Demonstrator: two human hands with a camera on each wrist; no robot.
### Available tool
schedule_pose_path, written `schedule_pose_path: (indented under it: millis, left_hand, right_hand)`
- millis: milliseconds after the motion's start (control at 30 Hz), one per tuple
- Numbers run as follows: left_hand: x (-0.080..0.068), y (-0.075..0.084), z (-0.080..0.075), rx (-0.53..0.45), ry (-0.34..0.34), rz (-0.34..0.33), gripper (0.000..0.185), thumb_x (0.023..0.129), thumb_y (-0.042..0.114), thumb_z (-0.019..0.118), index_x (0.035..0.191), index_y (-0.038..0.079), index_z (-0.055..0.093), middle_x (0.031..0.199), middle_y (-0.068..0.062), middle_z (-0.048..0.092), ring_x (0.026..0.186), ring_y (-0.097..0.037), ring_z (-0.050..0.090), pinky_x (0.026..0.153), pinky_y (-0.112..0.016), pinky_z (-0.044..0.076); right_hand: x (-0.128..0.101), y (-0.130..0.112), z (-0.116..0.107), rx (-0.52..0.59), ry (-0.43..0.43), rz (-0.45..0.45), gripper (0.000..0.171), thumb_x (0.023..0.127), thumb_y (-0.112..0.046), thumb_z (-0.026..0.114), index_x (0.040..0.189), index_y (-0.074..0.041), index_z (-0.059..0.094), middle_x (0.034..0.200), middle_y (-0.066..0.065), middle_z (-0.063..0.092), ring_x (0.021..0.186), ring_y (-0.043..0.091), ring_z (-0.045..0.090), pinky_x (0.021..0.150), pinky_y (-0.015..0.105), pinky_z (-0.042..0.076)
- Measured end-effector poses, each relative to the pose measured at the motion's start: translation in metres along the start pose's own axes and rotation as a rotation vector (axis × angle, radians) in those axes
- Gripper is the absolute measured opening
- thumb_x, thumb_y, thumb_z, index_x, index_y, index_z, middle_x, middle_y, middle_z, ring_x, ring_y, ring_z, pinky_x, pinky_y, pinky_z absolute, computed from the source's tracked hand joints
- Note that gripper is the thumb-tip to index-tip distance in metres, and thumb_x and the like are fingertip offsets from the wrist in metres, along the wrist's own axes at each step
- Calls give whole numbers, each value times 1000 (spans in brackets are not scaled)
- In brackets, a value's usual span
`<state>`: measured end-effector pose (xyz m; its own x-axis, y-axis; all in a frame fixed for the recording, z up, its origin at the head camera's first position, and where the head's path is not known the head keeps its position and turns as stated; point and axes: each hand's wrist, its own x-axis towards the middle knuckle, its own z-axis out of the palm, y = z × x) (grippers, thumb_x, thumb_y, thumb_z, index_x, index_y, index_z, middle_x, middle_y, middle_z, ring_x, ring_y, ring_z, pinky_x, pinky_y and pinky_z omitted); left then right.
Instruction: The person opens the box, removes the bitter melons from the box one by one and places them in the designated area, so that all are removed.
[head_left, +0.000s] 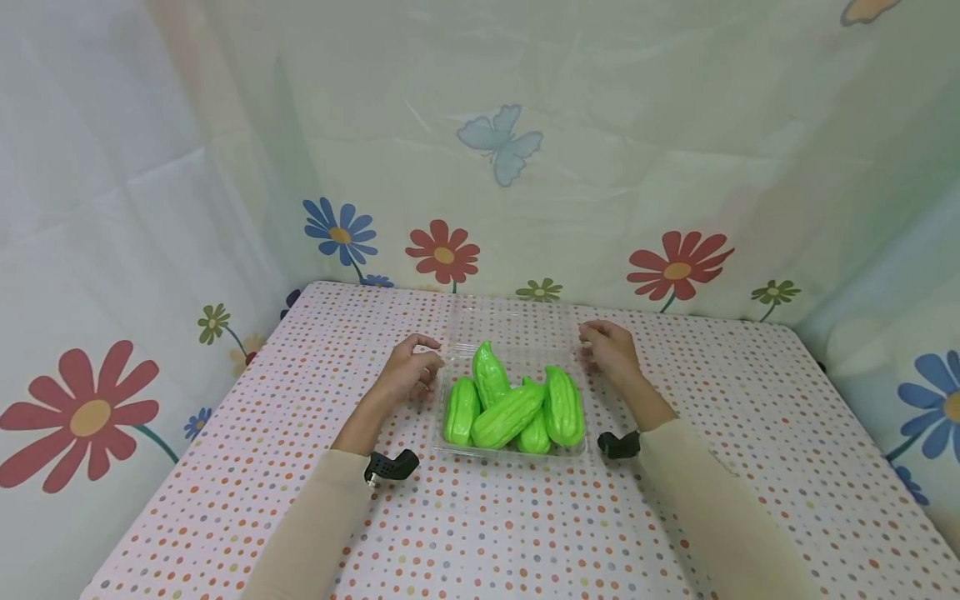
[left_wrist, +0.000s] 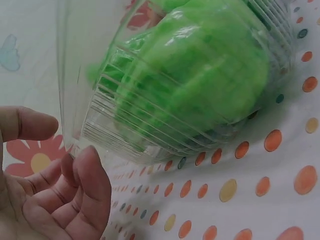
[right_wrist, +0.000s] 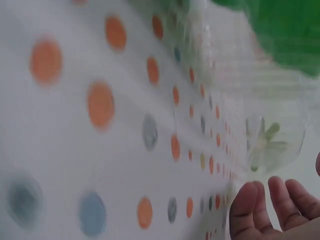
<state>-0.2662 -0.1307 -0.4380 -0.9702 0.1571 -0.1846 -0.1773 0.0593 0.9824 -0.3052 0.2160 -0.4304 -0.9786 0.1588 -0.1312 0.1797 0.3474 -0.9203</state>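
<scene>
A clear plastic clamshell box (head_left: 442, 450) sits on the table, its transparent lid (head_left: 513, 323) folded back behind it. Several bright green, ridged bitter gourds (head_left: 508, 417) fill the box, one lying across others. My left hand (head_left: 408, 367) is at the box's back left corner, thumb and fingers loosely bent. In the left wrist view its fingertips (left_wrist: 89, 157) are right at the clear plastic edge. Across from it, my right hand (head_left: 611, 350) is beside the lid's right edge with relaxed fingers. The right wrist view shows these fingertips (right_wrist: 277, 187) just below the lid's corner.
A dotted cloth covers the table (head_left: 480, 533). Behind and at both sides hangs a pale curtain (head_left: 570, 192) with printed flowers and a butterfly. Black wrist devices (head_left: 393, 465) are worn on both forearms near the box's front corners.
</scene>
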Motion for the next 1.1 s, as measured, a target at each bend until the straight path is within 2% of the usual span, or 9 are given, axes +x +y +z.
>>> schedule_pose_path:
  millis: [100,233,400,567,733,900,1100]
  left_hand:
    - [0,0,-1,18,13,4,52,90,14,61,140,5,49,98,-20,62,62,-22,61,53,-33,56]
    - [-3,3,-1,31,28,14,52,89,13,61,140,7,51,109,-21,62,68,-24,63,57,-35,58]
    - [-8,7,5,39,58,41,53,91,13,60,142,7,51,112,-14,60,76,-27,63,60,-37,59]
    - [-9,4,14,89,106,50,53,92,14,61,144,8,51,108,-12,61,76,-26,63,60,-38,59]
    - [-9,8,23,155,168,79,55,90,17,63,143,9,51,99,-10,60,70,-22,59,56,-36,57]
    - [-15,10,27,175,188,49,54,91,18,63,144,13,50,102,-10,61,76,-28,63,60,-40,59]
    - [-18,9,29,192,207,33,56,92,18,62,146,11,49,106,-11,63,85,-34,67,61,-40,60]
  right_hand:
    - [-10,-2,1,0,34,-3,48,106,-36,49,141,-5,54,135,17,58,112,33,60,79,38,59]
    - [-23,-5,1,20,62,-35,46,105,-35,51,140,-5,55,135,16,57,116,34,57,82,42,58]
    - [-40,-8,0,62,107,-54,46,105,-32,52,141,-4,56,136,17,57,119,36,55,84,45,57]
    - [-56,-7,1,66,102,-46,47,105,-33,52,141,-4,55,136,16,55,121,34,51,88,46,54]
    - [-68,-11,2,9,100,-79,47,104,-34,54,140,-4,56,136,15,55,120,36,53,91,46,51]
    - [-85,-15,2,-71,55,-118,47,102,-34,56,140,-5,56,138,16,56,118,34,54,86,39,48]
    - [-100,-23,4,-154,41,-140,46,101,-31,59,139,-5,56,143,17,52,123,35,48,90,47,47]
